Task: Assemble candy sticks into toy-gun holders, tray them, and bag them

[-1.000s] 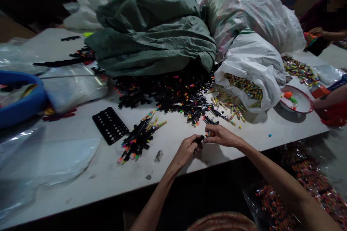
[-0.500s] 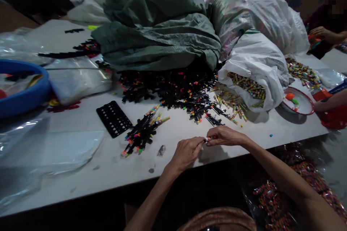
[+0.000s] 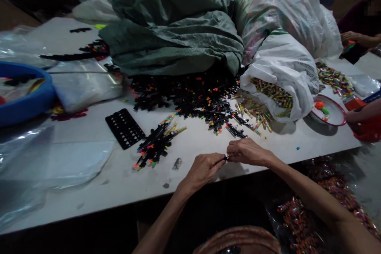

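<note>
- Here they are, both hands over the near edge of the white surface [image 3: 98, 206], fingertips all but meeting.
- Left hand [image 3: 204, 168]: grip closed on a small black piece [image 3: 225, 158], just its tip poking out towards the other side.
- Right hand [image 3: 249, 152]: grip pinched on a bright-patterned tube [image 3: 233, 154], mostly hidden by fingers; whether the 2 parts are joined or merely touching, I can't tell.
- Both look like plastic: light, stiff and probably slick, I'd say, the slim black part likelier to snap if bent.
- Best hold? Thumb against fingertips, close to the meeting ends, force kept in line.
- Off left, a bunch of similar black pieces [image 3: 156, 147] lies loose.
</note>
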The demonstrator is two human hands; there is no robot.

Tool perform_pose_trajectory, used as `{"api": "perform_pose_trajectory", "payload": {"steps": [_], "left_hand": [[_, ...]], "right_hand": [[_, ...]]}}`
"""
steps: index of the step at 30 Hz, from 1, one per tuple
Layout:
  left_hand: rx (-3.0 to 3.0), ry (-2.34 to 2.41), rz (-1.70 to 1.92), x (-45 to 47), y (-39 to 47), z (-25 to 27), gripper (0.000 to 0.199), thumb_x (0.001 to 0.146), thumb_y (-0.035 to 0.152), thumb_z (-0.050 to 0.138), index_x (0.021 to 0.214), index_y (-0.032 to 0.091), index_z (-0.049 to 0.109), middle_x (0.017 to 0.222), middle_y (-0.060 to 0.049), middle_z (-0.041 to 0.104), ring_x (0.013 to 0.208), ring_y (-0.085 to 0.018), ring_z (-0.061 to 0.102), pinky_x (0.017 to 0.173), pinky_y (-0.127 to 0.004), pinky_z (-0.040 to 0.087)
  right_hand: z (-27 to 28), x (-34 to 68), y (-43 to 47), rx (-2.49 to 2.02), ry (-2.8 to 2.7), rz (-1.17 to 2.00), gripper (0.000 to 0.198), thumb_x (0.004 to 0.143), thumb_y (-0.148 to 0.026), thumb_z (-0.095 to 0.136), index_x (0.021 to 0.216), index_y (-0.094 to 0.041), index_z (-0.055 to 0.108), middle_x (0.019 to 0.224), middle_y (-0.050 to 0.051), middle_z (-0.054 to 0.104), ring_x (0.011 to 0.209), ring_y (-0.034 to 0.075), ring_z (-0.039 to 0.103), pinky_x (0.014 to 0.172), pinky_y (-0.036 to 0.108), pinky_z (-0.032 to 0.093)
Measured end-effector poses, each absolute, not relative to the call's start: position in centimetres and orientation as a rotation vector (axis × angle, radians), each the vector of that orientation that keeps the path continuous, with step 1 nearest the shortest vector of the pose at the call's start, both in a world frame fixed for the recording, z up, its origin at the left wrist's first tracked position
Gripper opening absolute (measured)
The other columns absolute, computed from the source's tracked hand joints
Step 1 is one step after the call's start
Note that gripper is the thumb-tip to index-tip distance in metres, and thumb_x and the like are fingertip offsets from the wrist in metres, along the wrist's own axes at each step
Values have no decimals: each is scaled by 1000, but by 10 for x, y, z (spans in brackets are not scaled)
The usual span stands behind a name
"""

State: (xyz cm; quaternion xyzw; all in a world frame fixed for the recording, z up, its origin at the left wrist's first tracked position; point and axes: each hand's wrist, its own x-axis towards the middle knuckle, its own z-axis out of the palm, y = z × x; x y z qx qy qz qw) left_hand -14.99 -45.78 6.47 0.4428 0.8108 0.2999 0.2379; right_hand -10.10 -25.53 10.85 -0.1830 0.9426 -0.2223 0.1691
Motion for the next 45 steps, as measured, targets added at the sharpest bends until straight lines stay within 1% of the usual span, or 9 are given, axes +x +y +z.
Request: {"api": "perform_pose_trajectory", "payload": {"steps": [10, 15, 19, 24, 27, 29, 33, 38, 45], "left_hand": [[1213, 2095, 880, -153, -462, 72, 27, 93, 30, 38, 94, 23, 64, 82, 0, 66, 75, -13, 57, 66, -22, 35], [1071, 1992, 997, -154, -464, 67, 26, 89, 32, 42, 78, 18, 62, 68, 1, 58, 66, -12, 51, 61, -21, 34], [795, 1700, 1154, -153, -467, 58, 32, 87, 39, 44, 67, 15, 54, 59, 2, 50, 56, -10, 46, 54, -21, 33], [589, 1528, 1143, -153, -473, 49, 36, 84, 46, 47, 72, 14, 57, 58, 1, 53, 50, -10, 47, 50, -21, 34], [700, 1822, 1042, -167, -490, 53, 37, 86, 47, 43, 81, 15, 63, 67, -1, 60, 61, -13, 55, 58, -23, 40], [824, 2256, 914, -181, -501, 60, 34, 87, 44, 42, 96, 20, 65, 85, -4, 67, 81, -19, 60, 72, -28, 44], [1127, 2988, 516, -195, -478, 65, 34, 87, 29, 47, 118, 20, 56, 124, -13, 56, 118, -30, 46, 97, -48, 33], [1874, 2601, 236, -176, -367, 37, 28, 89, 10, 38, 109, 17, 57, 120, -10, 57, 118, -26, 45, 99, -49, 30], [1949, 2463, 257, -167, -330, 19, 17, 88, 12, 41, 90, 17, 57, 94, -7, 59, 92, -22, 51, 85, -41, 35]], "right_hand": [[108, -97, -260, -508, 2701, -542, 8, 85, -21, 54, 82, -19, 61, 89, 1, 63, 76, 11, 54, 56, 26, 18], [95, -94, -263, -556, 2784, -415, 13, 90, -24, 49, 84, -20, 60, 87, 0, 62, 68, 11, 53, 53, 28, 15], [91, -84, -275, -695, 2824, -173, 14, 91, -16, 45, 94, -19, 58, 89, 4, 60, 71, 14, 55, 53, 28, 22], [80, -76, -288, -861, 2797, -80, 20, 89, -10, 43, 104, -18, 55, 92, 7, 60, 78, 17, 58, 58, 27, 34], [63, -90, -269, -546, 2907, -321, 13, 90, -24, 49, 99, -20, 58, 88, 5, 62, 72, 16, 58, 57, 24, 33], [53, -104, -243, -140, 2990, -644, 19, 88, -37, 52, 89, -20, 60, 75, 2, 61, 64, 14, 55, 55, 22, 31], [41, -123, -201, 460, 2825, -1523, 43, 84, -56, 48, 64, -18, 49, 51, -4, 41, 49, 9, 39, 48, 21, 26], [39, -129, -195, 864, 2378, -2125, 50, 77, -68, 45, 64, -20, 43, 47, -8, 31, 41, 7, 25, 40, 21, 20], [33, -121, -173, 1041, 2723, -2058, 50, 75, -65, 50, 58, -18, 47, 52, -4, 40, 48, 9, 34, 45, 21, 26]]}}
